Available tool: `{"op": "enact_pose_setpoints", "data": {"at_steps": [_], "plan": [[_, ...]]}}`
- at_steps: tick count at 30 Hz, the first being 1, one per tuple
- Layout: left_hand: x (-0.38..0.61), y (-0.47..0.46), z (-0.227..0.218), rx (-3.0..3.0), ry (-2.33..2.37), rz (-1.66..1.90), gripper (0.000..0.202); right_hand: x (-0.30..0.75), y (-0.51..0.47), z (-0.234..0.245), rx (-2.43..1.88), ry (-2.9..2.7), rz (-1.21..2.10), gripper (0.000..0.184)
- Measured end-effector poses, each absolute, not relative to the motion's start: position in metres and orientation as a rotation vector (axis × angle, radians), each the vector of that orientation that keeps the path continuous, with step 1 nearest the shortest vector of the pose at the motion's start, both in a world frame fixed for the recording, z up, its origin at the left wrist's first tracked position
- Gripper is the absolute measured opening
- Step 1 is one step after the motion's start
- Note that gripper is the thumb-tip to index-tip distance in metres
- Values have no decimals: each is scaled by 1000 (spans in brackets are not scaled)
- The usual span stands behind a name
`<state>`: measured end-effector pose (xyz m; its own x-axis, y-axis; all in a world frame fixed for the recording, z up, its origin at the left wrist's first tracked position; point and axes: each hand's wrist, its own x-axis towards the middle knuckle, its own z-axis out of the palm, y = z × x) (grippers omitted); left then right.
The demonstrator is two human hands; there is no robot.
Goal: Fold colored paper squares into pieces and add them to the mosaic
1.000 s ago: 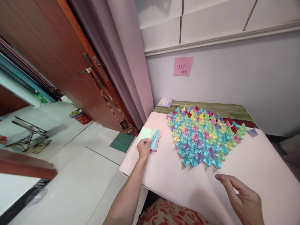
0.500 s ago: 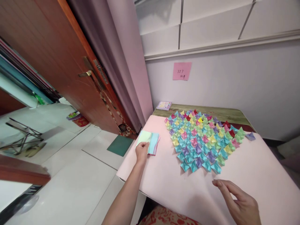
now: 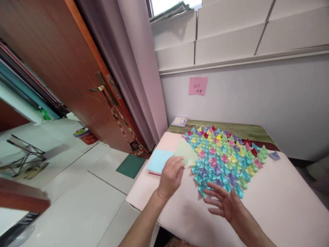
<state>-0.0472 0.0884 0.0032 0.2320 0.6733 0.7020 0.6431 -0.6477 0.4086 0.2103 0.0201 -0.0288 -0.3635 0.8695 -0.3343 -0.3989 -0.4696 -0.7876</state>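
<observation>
Green, pale and thin, a single sheet (image 3: 186,151) rises from the left hand (image 3: 171,174), whose fingers appear to pinch its near edge. It sits between a stack of paper (image 3: 159,160), blue on top, and the crowd of folded paper shapes (image 3: 226,157), overlapping their left side in this view; whether it touches any of them I cannot tell. The right hand (image 3: 224,203) grasps nothing: its fingers are spread loosely, palm turned toward the left hand, just by the nearest blue shapes and over the pink-covered surface (image 3: 280,202). As I judge it, the step in hand is taking one sheet off the stack toward the middle. The next move calls for the right fingers to meet a free edge lightly, so the paper does not crease, and for both wrists to stay clear of the rows. The sheet looks roughly square, so it has no true long axis; one corner points away toward the wall, another to the right across the shapes. Blur softens its edges, and the near corner is partly hidden by the fingers.
</observation>
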Motion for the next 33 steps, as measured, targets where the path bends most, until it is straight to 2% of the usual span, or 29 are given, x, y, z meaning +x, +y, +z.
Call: {"op": "enact_pose_setpoints", "data": {"at_steps": [3, 6, 8, 10, 13, 14, 17, 19, 21, 24, 26, 30, 33], "plan": [[-20, 67, 11, 2904, 799, 1163, 29, 204, 35, -10, -791, -751, 1891, 74], [-11, 53, 6, 2845, 747, 985, 35, 210, 47, -1, -899, -774, 1798, 58], [-10, 51, 1, 2741, 772, 913, 39, 216, 53, -1, -997, -760, 1721, 55], [-8, 53, -3, 2594, 893, 1015, 42, 222, 58, -3, -1077, -762, 1603, 53], [-2, 63, -2, 2042, 1248, 1312, 70, 231, 62, -3, -1136, -774, 1444, 50], [2, 67, 0, 1766, 1324, 1346, 72, 233, 63, -2, -1136, -776, 1424, 51], [15, 79, 6, 982, 1262, 1170, 65, 235, 64, 4, -1111, -791, 1441, 52], [27, 82, 9, 754, 1145, 980, 67, 235, 61, 6, -1088, -814, 1475, 52], [41, 80, 10, 834, 1159, 940, 62, 235, 58, 7, -1073, -830, 1496, 52], [59, 71, 11, 1219, 1336, 1188, 57, 236, 52, 6, -1109, -842, 1441, 53], [69, 64, 10, 1335, 1344, 1213, 50, 237, 50, 4, -1152, -864, 1373, 52], [82, 56, 5, 1160, 1241, 1079, 50, 235, 48, 1, -1191, -995, 1313, 47], [88, 53, 1, 1000, 1105, 1027, 42, 233, 49, 0, -1171, -1154, 1261, 44]]}}
